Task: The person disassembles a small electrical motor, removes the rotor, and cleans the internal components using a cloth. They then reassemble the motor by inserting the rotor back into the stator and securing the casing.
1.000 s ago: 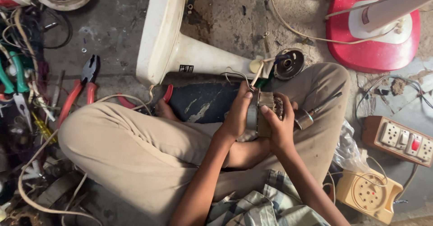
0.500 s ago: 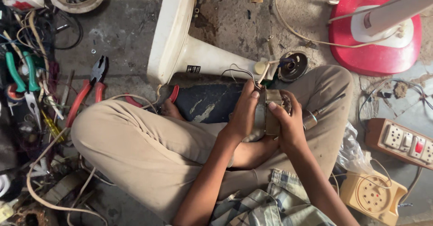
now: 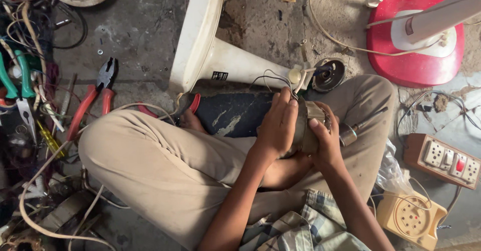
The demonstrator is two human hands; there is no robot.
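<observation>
I sit cross-legged on the floor with a round metal fan motor (image 3: 306,124) held over my lap. My left hand (image 3: 278,123) wraps its left side, fingers curled over the top. On the other side my right hand (image 3: 324,141) grips the motor, thumb pressing its face. Thin black and white wires (image 3: 274,78) run from the motor up to a cream fan stand (image 3: 215,55) lying on its side. A short metal shaft (image 3: 354,129) sticks out to the right of the motor.
Red-handled pliers (image 3: 92,98) lie left of my knee, beside green-handled tools (image 3: 15,75) and tangled cables. A red fan base (image 3: 413,38) stands top right. A switchboard with sockets (image 3: 447,159) and a yellow socket box (image 3: 411,220) sit at right. A dark round motor cover (image 3: 329,74) lies near the stand.
The view has shifted a little, so everything sits slightly further right in frame. Both hands keep their grip on the motor, with only small finger shifts.
</observation>
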